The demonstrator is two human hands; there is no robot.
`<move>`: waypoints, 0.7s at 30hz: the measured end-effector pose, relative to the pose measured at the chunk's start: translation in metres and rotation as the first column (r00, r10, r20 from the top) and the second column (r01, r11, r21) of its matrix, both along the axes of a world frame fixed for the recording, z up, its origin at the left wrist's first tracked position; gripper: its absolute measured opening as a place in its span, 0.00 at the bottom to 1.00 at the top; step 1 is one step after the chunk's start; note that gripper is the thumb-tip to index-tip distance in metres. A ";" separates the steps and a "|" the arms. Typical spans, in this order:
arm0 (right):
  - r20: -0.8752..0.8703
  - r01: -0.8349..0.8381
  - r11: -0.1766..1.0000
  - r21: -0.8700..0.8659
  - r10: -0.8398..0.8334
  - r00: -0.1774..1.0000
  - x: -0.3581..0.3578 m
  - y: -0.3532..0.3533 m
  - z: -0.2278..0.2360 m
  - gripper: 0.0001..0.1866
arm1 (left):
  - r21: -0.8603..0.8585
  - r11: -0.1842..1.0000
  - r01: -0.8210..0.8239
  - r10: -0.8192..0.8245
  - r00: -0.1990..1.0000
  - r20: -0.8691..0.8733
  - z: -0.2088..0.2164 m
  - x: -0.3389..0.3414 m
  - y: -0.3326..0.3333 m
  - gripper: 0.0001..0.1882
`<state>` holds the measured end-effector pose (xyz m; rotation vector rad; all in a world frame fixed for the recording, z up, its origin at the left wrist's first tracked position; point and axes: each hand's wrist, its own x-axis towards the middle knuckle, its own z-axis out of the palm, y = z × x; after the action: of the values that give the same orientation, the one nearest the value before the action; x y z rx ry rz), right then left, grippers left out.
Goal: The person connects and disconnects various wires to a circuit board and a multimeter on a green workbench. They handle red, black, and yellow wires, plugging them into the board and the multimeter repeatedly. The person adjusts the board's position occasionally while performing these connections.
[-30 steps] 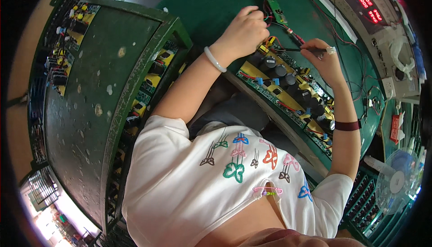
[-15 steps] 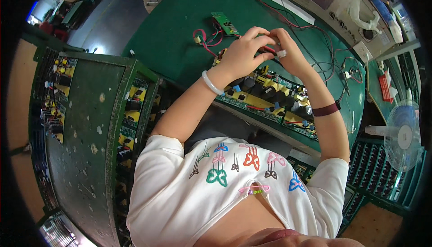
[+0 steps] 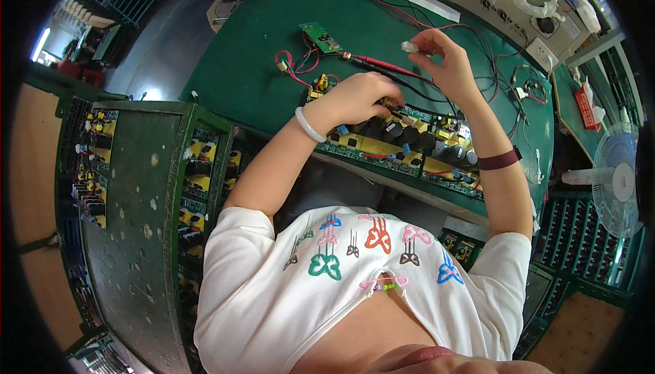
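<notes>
I see a white short-sleeved shirt (image 3: 355, 292) printed with coloured butterflies, lower centre of frame. My left wrist wears a pale bangle (image 3: 310, 126). The right wears a dark maroon band (image 3: 498, 160).

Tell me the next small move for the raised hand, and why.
Probably lower the right hand with its small white connector toward the circuit board. The connector is pinched well above the green bench, its wires trail down, and the left hand already rests on the board.

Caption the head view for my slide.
Left hand rests on a circuit board; right hand lifts a small white connector.
</notes>
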<state>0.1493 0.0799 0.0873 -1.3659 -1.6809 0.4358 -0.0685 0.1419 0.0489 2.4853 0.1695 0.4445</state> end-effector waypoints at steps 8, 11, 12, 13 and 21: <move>-0.006 -0.035 0.998 0.058 0.036 0.999 0.005 -0.014 0.001 0.14 | 0.260 0.966 0.016 -0.003 0.999 -0.050 -0.007 0.014 -0.003 0.10; 0.043 -0.021 0.998 0.064 0.018 0.999 0.009 -0.015 0.003 0.13 | 0.095 0.994 -0.059 0.054 0.997 0.056 -0.008 0.013 0.002 0.07; 0.063 -0.010 0.998 0.054 0.007 0.998 0.011 -0.016 0.003 0.13 | -0.009 0.994 -0.106 0.106 0.987 0.118 -0.005 0.012 0.004 0.07; 0.065 -0.010 0.998 0.062 0.006 0.998 0.011 -0.017 0.004 0.13 | -0.115 0.982 -0.147 0.165 0.971 0.174 -0.003 0.010 0.006 0.06; 0.066 -0.060 0.995 0.079 0.055 0.996 -0.003 -0.014 0.013 0.13 | -0.284 0.937 -0.202 0.297 0.889 0.348 0.007 -0.001 0.010 0.15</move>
<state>0.1463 0.0663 0.1003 -1.2868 -1.7749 0.3565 -0.0692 0.1519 0.0555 2.0943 0.3656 0.9558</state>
